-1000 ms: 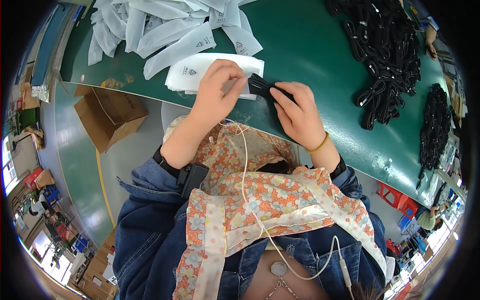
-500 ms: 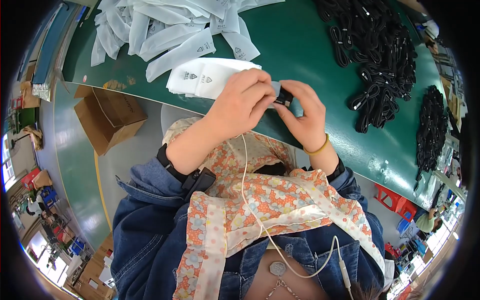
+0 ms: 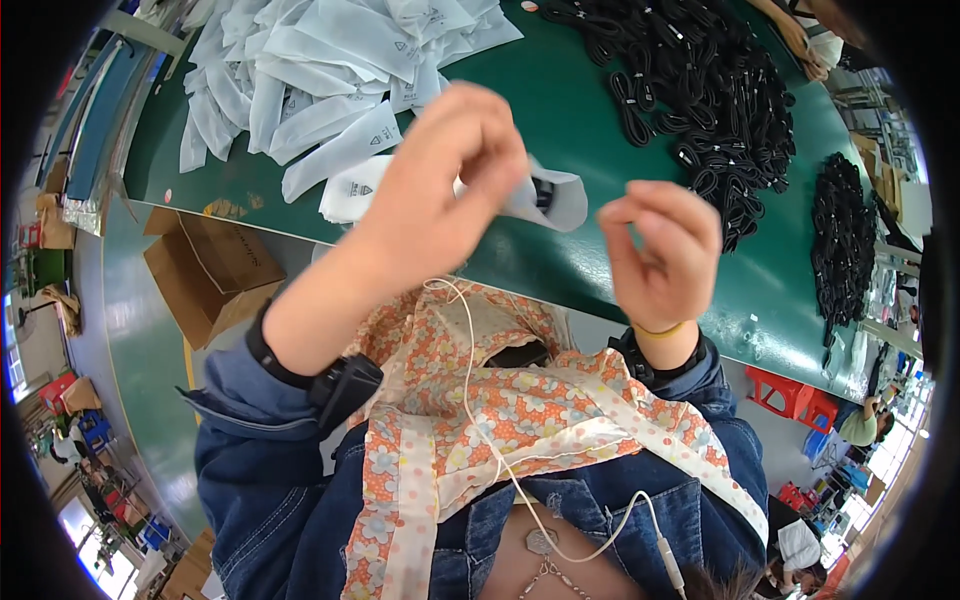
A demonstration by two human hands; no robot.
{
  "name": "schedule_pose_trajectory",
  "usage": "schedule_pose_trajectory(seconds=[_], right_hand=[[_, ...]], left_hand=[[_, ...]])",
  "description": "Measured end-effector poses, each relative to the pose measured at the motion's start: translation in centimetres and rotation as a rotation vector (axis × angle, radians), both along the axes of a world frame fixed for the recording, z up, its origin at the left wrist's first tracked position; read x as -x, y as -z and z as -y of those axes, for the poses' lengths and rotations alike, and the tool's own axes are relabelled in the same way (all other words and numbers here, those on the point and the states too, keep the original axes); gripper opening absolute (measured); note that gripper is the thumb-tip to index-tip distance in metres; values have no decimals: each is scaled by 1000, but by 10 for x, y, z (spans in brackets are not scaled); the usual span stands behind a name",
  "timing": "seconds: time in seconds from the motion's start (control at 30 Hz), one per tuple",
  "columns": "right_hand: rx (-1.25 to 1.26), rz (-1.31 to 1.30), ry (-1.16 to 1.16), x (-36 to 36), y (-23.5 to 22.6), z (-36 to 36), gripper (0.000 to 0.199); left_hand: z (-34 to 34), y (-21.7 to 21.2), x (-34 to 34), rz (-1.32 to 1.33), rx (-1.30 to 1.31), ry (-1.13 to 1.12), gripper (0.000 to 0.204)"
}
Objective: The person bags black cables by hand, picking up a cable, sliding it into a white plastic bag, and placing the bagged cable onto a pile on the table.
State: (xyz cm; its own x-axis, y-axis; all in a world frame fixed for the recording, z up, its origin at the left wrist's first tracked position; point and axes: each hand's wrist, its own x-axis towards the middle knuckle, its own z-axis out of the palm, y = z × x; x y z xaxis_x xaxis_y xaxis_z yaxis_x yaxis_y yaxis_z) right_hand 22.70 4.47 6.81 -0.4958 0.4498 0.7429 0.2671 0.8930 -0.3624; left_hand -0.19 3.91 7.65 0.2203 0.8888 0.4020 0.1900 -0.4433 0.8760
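My left hand (image 3: 445, 185) is raised over the table, slightly blurred, its fingers curled in and pressed toward the thumb. What the fingertips hold, if anything, is hidden. Just behind them a white sleeve bag (image 3: 571, 205) sticks out to the right, its mouth gaping, with part of a black cable (image 3: 544, 195) showing inside. Apart from the bag, on its right, my right hand (image 3: 665, 255) is loosely closed with nothing visible in it. Beneath my left forearm, partly covered, lies a flat stack of white bags (image 3: 345, 200) with dark print.
Many white bags (image 3: 330, 60) heap at the far left of the green table (image 3: 560, 110). Bundled black cables (image 3: 690, 100) pile up at the far right, with another row (image 3: 840, 240) beyond. Another person's hand (image 3: 815, 65) shows there. A cardboard box (image 3: 215, 270) stands beyond the near edge.
My hands have come apart: the left moved up and left, the right moved right and down, off the bag. The bag's gaping end with the cable inside is now exposed. The view has shifted slightly.
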Motion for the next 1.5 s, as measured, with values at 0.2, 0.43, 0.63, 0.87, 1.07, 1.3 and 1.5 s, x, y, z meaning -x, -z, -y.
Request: schedule_pose_trajectory(seconds=[0.2, 0.43, 0.63, 0.87, 1.07, 1.3, 1.5], right_hand=[[90, -338, 106, -5, -1, -15, 41], [274, 13, 214, 1, 39, -29, 50], [236, 285, 101, 83, 54, -100, 78], [362, 701, 278, 190, 84, -164, 84], [432, 714, 346, 220, 85, -205, 89], [524, 499, 347, 209, 91, -177, 94], [543, 803, 342, 215, 96, -123, 95]], left_hand=[[-122, -60, 56, 312, 125, -349, 19], [-93, 55, 160, -531, -338, -657, 81], [5, 119, 184, -1091, 172, -402, 95], [-48, 136, 197, -846, 236, -469, 89], [-91, 137, 207, -729, 297, -501, 91], [-47, 142, 209, -678, 102, -521, 89], [36, 124, 158, -840, 113, -374, 77]])
